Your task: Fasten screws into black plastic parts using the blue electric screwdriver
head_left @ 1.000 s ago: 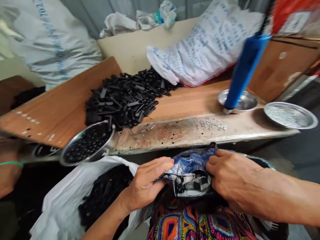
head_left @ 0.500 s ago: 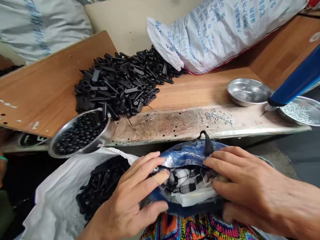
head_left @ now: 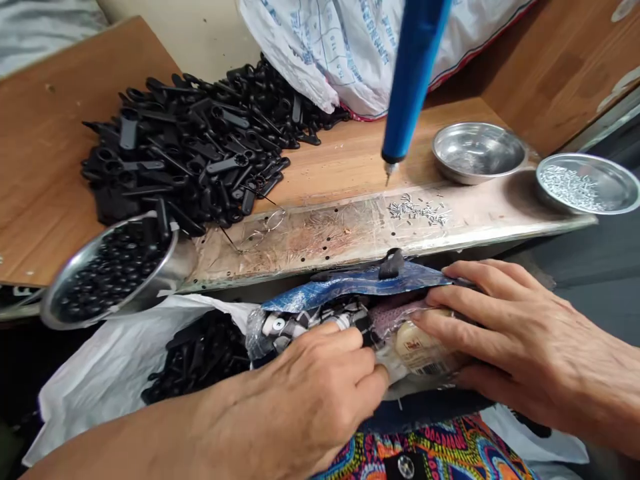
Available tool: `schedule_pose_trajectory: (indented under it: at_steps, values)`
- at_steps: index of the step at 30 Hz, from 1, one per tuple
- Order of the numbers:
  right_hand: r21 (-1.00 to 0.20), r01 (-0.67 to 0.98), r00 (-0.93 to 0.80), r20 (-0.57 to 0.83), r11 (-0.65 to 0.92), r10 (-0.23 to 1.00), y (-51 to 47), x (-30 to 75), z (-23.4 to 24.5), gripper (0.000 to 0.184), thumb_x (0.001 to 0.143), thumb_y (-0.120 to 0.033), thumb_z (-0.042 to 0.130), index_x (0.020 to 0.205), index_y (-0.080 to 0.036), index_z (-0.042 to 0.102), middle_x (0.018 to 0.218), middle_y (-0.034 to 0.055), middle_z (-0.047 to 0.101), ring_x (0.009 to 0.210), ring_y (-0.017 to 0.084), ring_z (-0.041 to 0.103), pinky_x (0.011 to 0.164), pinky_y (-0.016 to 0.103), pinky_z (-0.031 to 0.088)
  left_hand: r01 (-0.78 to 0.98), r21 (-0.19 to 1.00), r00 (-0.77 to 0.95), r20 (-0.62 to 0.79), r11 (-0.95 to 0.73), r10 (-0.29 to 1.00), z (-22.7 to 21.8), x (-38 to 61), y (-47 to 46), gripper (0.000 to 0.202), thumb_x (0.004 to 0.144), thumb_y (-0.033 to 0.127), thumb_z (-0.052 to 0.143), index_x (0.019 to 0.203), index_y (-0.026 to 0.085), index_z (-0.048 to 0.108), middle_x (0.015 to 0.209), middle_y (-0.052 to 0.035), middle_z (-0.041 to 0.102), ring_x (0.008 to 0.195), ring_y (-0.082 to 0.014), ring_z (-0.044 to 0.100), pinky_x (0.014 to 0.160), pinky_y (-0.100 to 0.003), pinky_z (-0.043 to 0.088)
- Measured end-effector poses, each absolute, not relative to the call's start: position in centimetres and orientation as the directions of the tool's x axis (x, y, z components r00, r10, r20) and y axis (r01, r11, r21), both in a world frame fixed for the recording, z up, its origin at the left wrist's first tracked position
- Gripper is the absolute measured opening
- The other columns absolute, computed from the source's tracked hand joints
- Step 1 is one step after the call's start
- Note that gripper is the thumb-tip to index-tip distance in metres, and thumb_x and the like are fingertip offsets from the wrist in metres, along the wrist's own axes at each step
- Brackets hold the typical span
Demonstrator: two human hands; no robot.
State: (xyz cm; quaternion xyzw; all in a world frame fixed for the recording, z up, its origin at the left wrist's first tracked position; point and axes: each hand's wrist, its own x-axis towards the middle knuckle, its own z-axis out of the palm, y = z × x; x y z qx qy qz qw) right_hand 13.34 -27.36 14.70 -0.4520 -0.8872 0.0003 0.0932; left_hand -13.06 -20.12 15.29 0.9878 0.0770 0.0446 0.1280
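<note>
A blue bag [head_left: 320, 288] with a dark handle loop gapes below the bench edge, over a colourful patterned cloth [head_left: 450, 443]. Inside it I see black-and-white checked fabric [head_left: 303, 325] with a button, something pinkish, and a clear plastic package [head_left: 425, 347] with a pale round item and a barcode. My left hand [head_left: 325, 380] reaches in with curled fingers against the checked fabric; whatever they grip is hidden. My right hand [head_left: 500, 327] grips the bag's right side, fingers over its rim and touching the package.
Black plastic handles [head_left: 190, 147] are heaped on the wooden bench [head_left: 330, 160], beside a bowl of black balls [head_left: 107, 270]. Wire glasses [head_left: 265, 227] and loose screws [head_left: 417, 210] lie near the edge. A blue screwdriver [head_left: 413, 80] hangs above. Metal bowls [head_left: 477, 150] stand right; a white sack [head_left: 95, 360] is lower left.
My left hand has moved from the bag's left rim into its contents, fingers now curled. The package has come into sight. My view has shifted, and the screwdriver hangs further left.
</note>
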Motion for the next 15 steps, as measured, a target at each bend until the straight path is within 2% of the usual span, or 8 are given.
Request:
schedule_pose_trajectory:
  at_steps: [3,5,7,9,13,15]
  values:
    - [-0.095,0.839,-0.524,0.127,0.536,0.842,-26.7,12.6,15.1,0.034,0.081,-0.029,0.055,0.115,-0.028,0.056,0.105,0.0049,0.059,0.1,0.025,0.05,0.091,0.044,0.038,0.183,0.193,0.982,-0.079,-0.964,0.17,14.3,-12.8,-20.6,0.015,0.085,0.029,0.053,0.095,0.019,0.057,0.087,-0.0038,0.057,0.088,-0.0216,0.052,0.088,-0.04,0.041]
    - [-0.135,0.856,-0.484,0.135,0.5,0.865,-26.7,12.3,15.1,0.019,0.083,-0.026,0.053,0.101,-0.023,0.059,0.094,0.0056,0.059,0.091,0.022,0.051,0.09,0.043,0.038,0.236,0.152,0.971,-0.086,-0.96,0.225,14.2,-12.7,-20.8,0.02,0.085,0.03,0.052,0.1,0.018,0.057,0.092,-0.0065,0.057,0.094,-0.0234,0.051,0.09,-0.042,0.039]
    - [-0.166,0.846,-0.487,0.145,0.506,0.861,-27.1,12.2,14.9,0.013,0.084,-0.022,0.051,0.093,-0.02,0.06,0.089,0.0058,0.058,0.089,0.021,0.051,0.091,0.042,0.038,0.259,0.121,0.965,-0.076,-0.958,0.251,14.2,-12.6,-20.8,0.021,0.085,0.027,0.052,0.102,0.016,0.057,0.093,-0.0078,0.058,0.097,-0.0237,0.051,0.09,-0.042,0.038]
    - [-0.185,0.828,-0.502,0.173,0.529,0.847,-27.7,12.2,14.7,0.013,0.084,-0.018,0.049,0.09,-0.019,0.06,0.091,0.0061,0.059,0.094,0.021,0.051,0.094,0.044,0.037,0.279,0.124,0.96,-0.048,-0.952,0.275,14.3,-12.7,-20.5,0.019,0.086,0.024,0.052,0.102,0.017,0.057,0.092,-0.0071,0.059,0.097,-0.0237,0.051,0.089,-0.041,0.039]
    - [-0.194,0.787,-0.548,0.218,0.586,0.808,-29.3,12.5,15.1,0.016,0.085,-0.017,0.049,0.095,-0.021,0.062,0.103,0.0057,0.062,0.113,0.026,0.047,0.104,0.051,0.028,0.32,0.266,0.934,0.072,-0.909,0.35,14.4,-12.9,-19.0,0.022,0.086,0.032,0.053,0.102,0.017,0.057,0.092,-0.005,0.059,0.09,-0.0215,0.052,0.079,-0.037,0.043]
    - [-0.204,0.765,-0.578,0.202,0.611,0.791,-29.9,12.7,15.6,0.019,0.085,-0.019,0.05,0.098,-0.022,0.062,0.105,0.0047,0.063,0.12,0.027,0.044,0.108,0.051,0.024,0.328,0.256,0.913,0.161,-0.91,0.374,14.2,-12.8,-18.1,0.024,0.087,0.033,0.051,0.103,0.016,0.056,0.097,-0.0061,0.059,0.09,-0.0208,0.053,0.076,-0.035,0.044]
